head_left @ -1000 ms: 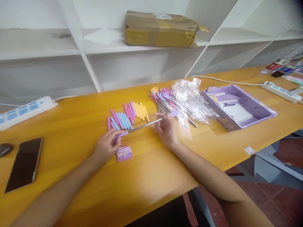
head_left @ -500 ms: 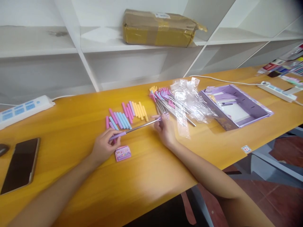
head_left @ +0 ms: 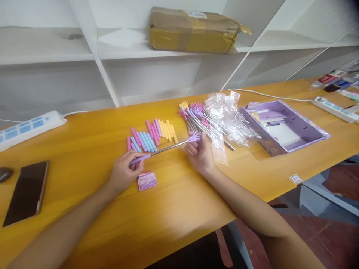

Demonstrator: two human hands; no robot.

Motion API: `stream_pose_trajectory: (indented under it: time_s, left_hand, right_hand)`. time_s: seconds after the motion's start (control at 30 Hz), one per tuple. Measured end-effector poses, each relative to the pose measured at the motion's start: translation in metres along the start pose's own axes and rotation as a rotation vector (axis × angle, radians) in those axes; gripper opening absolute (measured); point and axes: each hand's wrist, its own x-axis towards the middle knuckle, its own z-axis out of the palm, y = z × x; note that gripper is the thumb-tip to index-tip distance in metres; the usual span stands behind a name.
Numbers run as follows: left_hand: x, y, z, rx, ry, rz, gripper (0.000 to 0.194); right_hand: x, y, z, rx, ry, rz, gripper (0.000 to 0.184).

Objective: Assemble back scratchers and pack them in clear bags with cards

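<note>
A back scratcher [head_left: 168, 148] with a metal rod, a light purple handle and a purple claw-shaped head slants across the space between my hands. My left hand [head_left: 126, 168] is closed around the handle. At the claw end, the curled fingers of my right hand [head_left: 200, 151] surround the head, whose spread prongs show. Beyond them lie loose foam-like tubes [head_left: 146, 141] in pink, blue, purple and yellow. Several more back scratchers [head_left: 199, 116] are heaped beyond my right hand. A small stack of printed cards [head_left: 147, 181] sits below my left hand.
Clear plastic bags [head_left: 230, 119] overlap the heap, beside an open purple box [head_left: 305, 129]. A phone [head_left: 26, 192] and a power strip [head_left: 32, 129] are on the left. Another power strip [head_left: 336, 108] lies right. A taped carton [head_left: 193, 31] rests on the shelf.
My right hand's fingers have shifted around the claw head, which now shows more fully. My left hand keeps its hold on the handle. The view has moved slightly.
</note>
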Motion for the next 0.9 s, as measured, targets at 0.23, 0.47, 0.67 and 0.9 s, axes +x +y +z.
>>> stream_pose_trajectory:
  time_s: [0.23,0.47,0.67,0.9]
  left_hand:
    - [-0.002,-0.001,0.0,-0.001,0.011,0.019,0.03]
    - [-0.001,-0.002,0.0,-0.009,0.027,-0.03,0.03]
    - [0.0,-0.003,-0.002,-0.016,0.049,-0.008,0.032]
    - [-0.001,-0.003,-0.001,0.018,0.116,0.047,0.028]
  right_hand:
    - [0.014,-0.007,-0.011,0.032,-0.008,0.07,0.036]
    - [0.038,-0.022,-0.037,0.009,-0.113,0.185,0.034]
    - [0.041,-0.022,-0.05,-0.006,-0.203,0.242,0.047]
    - [0.038,-0.019,-0.05,-0.027,-0.244,0.248,0.044]
